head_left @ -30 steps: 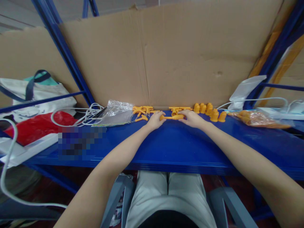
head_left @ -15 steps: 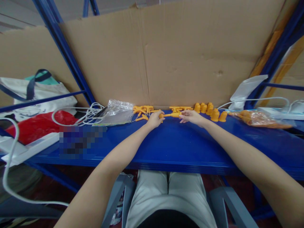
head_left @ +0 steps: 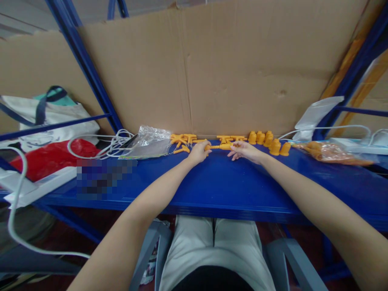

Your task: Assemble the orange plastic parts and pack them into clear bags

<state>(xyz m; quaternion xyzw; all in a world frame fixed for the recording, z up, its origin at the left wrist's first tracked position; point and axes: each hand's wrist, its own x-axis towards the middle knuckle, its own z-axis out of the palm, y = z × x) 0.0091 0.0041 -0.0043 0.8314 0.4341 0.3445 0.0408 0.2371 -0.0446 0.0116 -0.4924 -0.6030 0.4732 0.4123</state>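
An orange plastic piece with a threaded shaft (head_left: 216,147) lies crosswise between my hands, just above the far part of the blue table. My left hand (head_left: 199,152) is closed round its left end, which the fingers mostly hide. At the wider right end, my right hand (head_left: 244,151) pinches with thumb and forefinger, the other fingers loosely curled. Close behind are flat orange plastic pieces (head_left: 239,138). Left of my left hand lie orange branching pieces (head_left: 181,138), with thin chains near them. Several orange bell-shaped caps (head_left: 268,139) stand right of my right hand.
A clear plastic bag (head_left: 150,142) and coiled white cables (head_left: 117,143) are at the left, beside a red bag (head_left: 57,159) and a power strip (head_left: 45,187). A bag of orange parts (head_left: 336,152) lies right. A cardboard panel (head_left: 230,72) closes the back.
Both hands stay at nearly the same spot with the threaded piece between them. The fingers of my right hand have shifted, the lower ones now hanging further down. The view has tilted slightly.
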